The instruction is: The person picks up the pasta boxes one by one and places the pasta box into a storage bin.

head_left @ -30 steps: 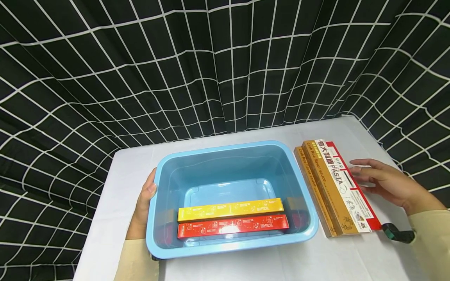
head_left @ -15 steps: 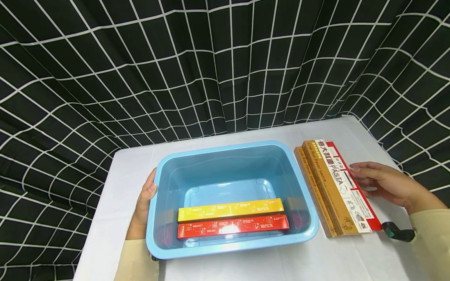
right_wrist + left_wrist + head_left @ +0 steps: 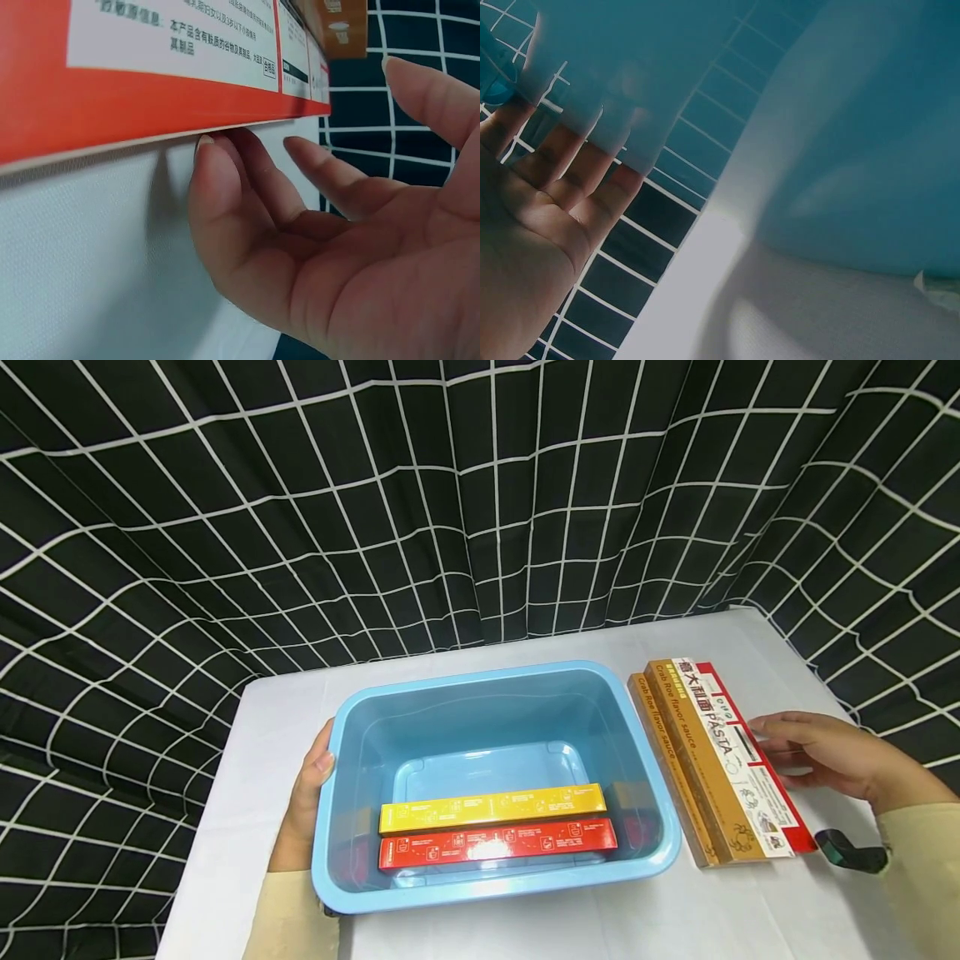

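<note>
The tub (image 3: 495, 890) is smooth plastic, glossy enough that its inner walls carry reflections. Inside it, the red box (image 3: 450, 847) and yellow box (image 3: 491, 807) look like shiny coated card — a bright glare sits on the red. Right of the tub, the pasta box (image 3: 731, 752) looks like smooth printed card. Under the tub, finely woven matt cloth covers the bench (image 3: 630, 922); behind it — a matt, rumpled fabric curtain (image 3: 420, 552).

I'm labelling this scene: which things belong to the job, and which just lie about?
Job, apparently:
blue plastic bin, left hand against it
long yellow cardboard box, long red cardboard box, inside
brown, white and red cardboard food boxes, right hand alongside

Setting only:
white tablecloth
black gridded curtain
</note>
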Motion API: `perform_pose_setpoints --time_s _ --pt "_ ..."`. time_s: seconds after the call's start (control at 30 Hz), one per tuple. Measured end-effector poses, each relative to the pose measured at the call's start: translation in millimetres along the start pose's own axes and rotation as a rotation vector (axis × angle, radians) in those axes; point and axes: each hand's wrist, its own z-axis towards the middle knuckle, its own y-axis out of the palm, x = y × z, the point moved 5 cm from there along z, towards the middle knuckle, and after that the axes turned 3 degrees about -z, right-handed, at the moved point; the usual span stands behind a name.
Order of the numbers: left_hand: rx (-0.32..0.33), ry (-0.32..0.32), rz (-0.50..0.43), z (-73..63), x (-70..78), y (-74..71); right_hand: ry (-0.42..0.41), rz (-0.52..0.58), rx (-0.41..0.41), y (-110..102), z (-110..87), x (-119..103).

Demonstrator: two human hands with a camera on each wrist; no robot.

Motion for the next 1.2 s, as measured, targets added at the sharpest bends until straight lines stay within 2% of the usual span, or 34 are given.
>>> perform_pose_setpoints --time_s 0.17,0.6,0.73,1.0,1.2 --pt "0.008 0.008 0.031 2.4 1.0 -1.8 0.023 -0.011 0.002 -1.5 2.0 2.7" --pt "-0.023 0.013 -0.012 0.3 3.2 0.3 0.088 0.012 0.005 0.8 2.4 -4.4" --pt "0.0 0.009 -0.008 0.2 2.1 0.3 0.108 0.028 0.009 1.1 2.1 -4.6" --pt "0.01 0.008 -0.009 -1.2 2.8 1.0 0.102 0.047 0.013 -0.8 3.1 0.9" --pt "-0.001 0.005 -0.015 -1.7 4.7 2.8 0.061 0.043 -0.036 1.9 3.6 5.4"
